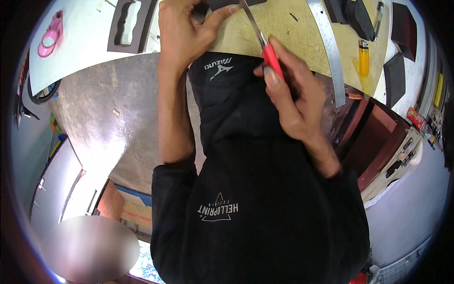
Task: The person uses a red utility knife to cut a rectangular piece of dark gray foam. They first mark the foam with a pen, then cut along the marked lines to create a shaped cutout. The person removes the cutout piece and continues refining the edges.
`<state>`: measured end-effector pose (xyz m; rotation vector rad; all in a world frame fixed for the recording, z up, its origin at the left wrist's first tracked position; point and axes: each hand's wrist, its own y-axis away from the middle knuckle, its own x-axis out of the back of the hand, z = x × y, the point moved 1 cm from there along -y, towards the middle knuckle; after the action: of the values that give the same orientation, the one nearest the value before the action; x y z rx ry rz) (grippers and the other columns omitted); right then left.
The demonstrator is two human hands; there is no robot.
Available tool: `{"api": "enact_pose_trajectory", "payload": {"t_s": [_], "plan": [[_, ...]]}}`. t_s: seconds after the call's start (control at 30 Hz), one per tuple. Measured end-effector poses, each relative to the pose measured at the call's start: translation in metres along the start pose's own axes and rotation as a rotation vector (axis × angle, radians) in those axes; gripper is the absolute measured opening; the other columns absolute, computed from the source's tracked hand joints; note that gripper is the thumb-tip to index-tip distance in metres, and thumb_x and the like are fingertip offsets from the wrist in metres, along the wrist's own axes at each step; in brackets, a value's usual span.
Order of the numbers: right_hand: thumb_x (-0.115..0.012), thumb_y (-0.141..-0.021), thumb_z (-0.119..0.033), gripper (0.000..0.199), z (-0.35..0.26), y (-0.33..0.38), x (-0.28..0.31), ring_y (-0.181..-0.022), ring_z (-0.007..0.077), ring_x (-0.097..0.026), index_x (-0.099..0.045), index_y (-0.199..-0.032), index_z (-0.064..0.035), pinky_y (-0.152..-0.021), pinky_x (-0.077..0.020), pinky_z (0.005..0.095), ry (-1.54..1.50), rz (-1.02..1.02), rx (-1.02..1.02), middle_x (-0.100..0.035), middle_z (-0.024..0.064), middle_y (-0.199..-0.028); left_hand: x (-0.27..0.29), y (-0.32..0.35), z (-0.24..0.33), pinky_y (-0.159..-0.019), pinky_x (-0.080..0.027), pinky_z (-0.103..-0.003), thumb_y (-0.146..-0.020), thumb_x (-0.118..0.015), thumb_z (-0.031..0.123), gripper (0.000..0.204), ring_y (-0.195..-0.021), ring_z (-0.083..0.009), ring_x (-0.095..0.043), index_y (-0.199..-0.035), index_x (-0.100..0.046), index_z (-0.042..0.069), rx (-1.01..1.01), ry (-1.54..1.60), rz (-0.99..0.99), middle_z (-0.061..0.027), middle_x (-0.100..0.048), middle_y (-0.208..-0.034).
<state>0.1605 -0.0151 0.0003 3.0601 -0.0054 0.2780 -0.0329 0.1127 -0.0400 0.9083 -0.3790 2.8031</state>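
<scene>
My right hand (300, 94) is closed around the red handle of a cutter knife (272, 60). Its narrow metal blade points up and away, crossing in front of a dark flat piece (255, 4) at the top edge of the view. My left hand (187, 35) holds that piece, with the thumb stretched along its near side and the other fingers curled. Much of the piece lies outside the picture, so its full shape is hidden. Whether the blade touches it, I cannot tell. Both hands are over the near edge of the yellowish worktable (283, 33).
A dark frame with a wavy cutout (113, 35) lies left of my left hand. On the right are a steel ruler (329, 52) overhanging the edge, a yellow lighter (363, 59), a pen (379, 21) and dark blocks (404, 31). A pink object (50, 38) is far left.
</scene>
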Motion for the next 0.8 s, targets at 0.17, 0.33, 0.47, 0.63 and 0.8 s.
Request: {"api": "enact_pose_trajectory", "payload": {"t_s": [0.17, 0.33, 0.47, 0.63, 0.8], "plan": [[-0.064, -0.100, -0.002, 0.042, 0.009, 0.027, 0.008, -0.102, 0.0256, -0.074, -0.056, -0.138, 0.0128, -0.089, -0.0582, 0.0333, -0.082, 0.001, 0.023, -0.069, 0.0286, -0.125, -0.002, 0.003, -0.007, -0.063, -0.039, -0.021, -0.088, -0.084, 0.015, 0.045, -0.068, -0.0040, -0.049, -0.126, -0.066, -0.004, 0.015, 0.274, 0.028, 0.0004, -0.071, -0.084], [-0.064, -0.100, -0.002, 0.043, 0.011, 0.028, 0.011, -0.099, 0.0250, -0.074, -0.055, -0.140, 0.0122, -0.087, -0.0589, 0.0325, -0.136, 0.022, 0.015, -0.069, 0.0271, -0.122, -0.001, 0.003, -0.010, -0.066, -0.040, -0.021, -0.093, -0.080, 0.013, 0.049, -0.070, -0.0038, -0.049, -0.133, -0.060, -0.005, 0.035, 0.324, -0.030, -0.0011, -0.071, -0.086], [-0.058, -0.104, -0.007, 0.054, 0.017, 0.026, 0.016, -0.065, 0.0116, -0.057, -0.039, -0.153, 0.0054, -0.058, -0.0461, 0.0236, -0.144, -0.019, 0.070, -0.068, 0.0252, -0.108, -0.003, 0.008, 0.000, -0.066, -0.040, -0.022, -0.096, -0.075, 0.016, 0.049, -0.070, -0.0058, -0.049, -0.137, -0.059, -0.006, 0.124, 0.409, 0.020, -0.0024, -0.068, -0.083], [-0.058, -0.105, -0.014, 0.065, 0.005, 0.023, 0.031, -0.055, 0.0142, -0.057, -0.025, -0.159, 0.0025, -0.050, -0.0494, 0.0261, -0.223, 0.027, 0.035, -0.067, 0.0281, -0.103, 0.023, 0.024, 0.032, -0.069, -0.044, -0.032, -0.097, -0.072, 0.022, 0.048, -0.074, -0.0128, -0.054, -0.140, -0.064, 0.001, 0.213, 0.054, -0.233, -0.0097, -0.063, -0.076], [-0.060, -0.103, -0.005, 0.068, 0.001, 0.011, 0.036, -0.059, 0.0165, -0.063, -0.022, -0.159, -0.0028, -0.054, -0.0535, 0.0272, -0.419, 0.099, -0.097, -0.070, 0.0271, -0.106, 0.022, 0.032, 0.027, -0.076, -0.047, -0.036, -0.090, -0.079, 0.024, 0.045, -0.084, -0.0247, -0.059, -0.130, -0.071, 0.005, -0.078, -0.314, 0.011, -0.0114, -0.068, -0.089]]}}
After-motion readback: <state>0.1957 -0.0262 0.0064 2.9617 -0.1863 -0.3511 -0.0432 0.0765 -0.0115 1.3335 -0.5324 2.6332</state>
